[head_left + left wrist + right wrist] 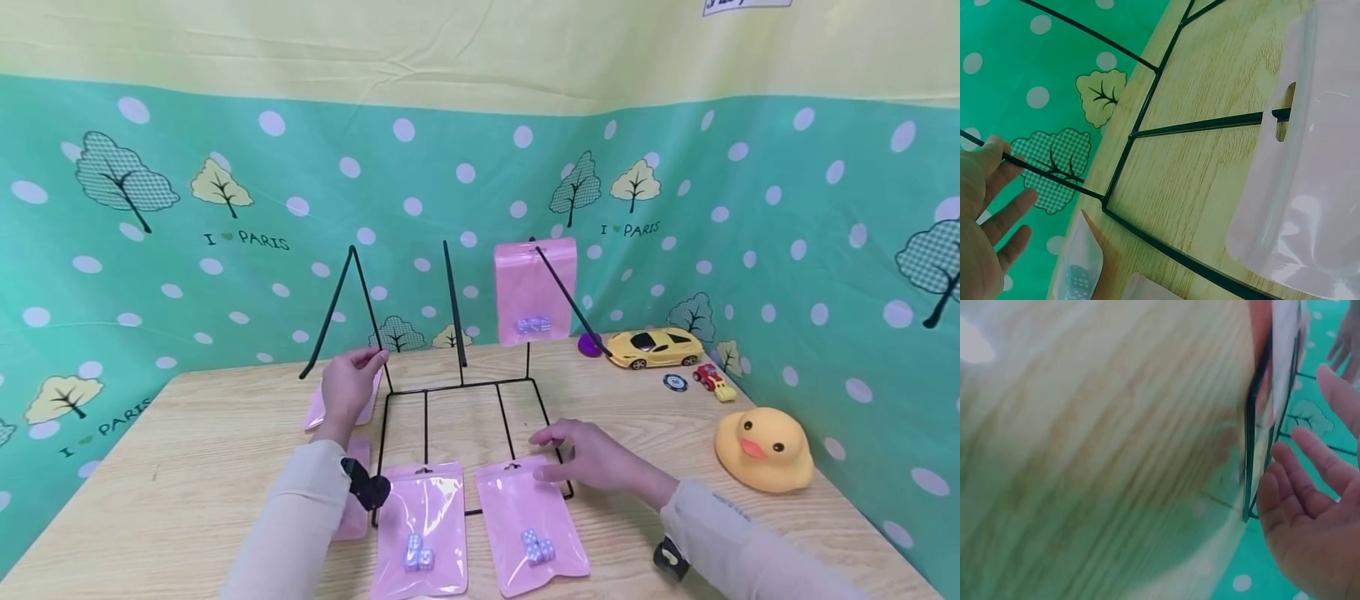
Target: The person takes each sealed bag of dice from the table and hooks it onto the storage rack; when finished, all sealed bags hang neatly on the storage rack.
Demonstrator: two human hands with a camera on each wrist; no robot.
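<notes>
Black wire rack steadied, left hand pinching a prong at 10 o'clock. Right hand, fingers loose and empty, touches pink dice bag at 5 o'clock; next likely needs a pinch near its hang hole.

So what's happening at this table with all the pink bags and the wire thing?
A person sits at a wooden table with a black wire display rack. The left hand pinches one of the rack's angled hooks, while the right hand rests open on the nearest pink bag, which lies flat with small dice inside. A second bag of dice lies beside it, and one bag hangs on the rack's right hook. A yellow toy car and a rubber duck sit off to the right.
</notes>
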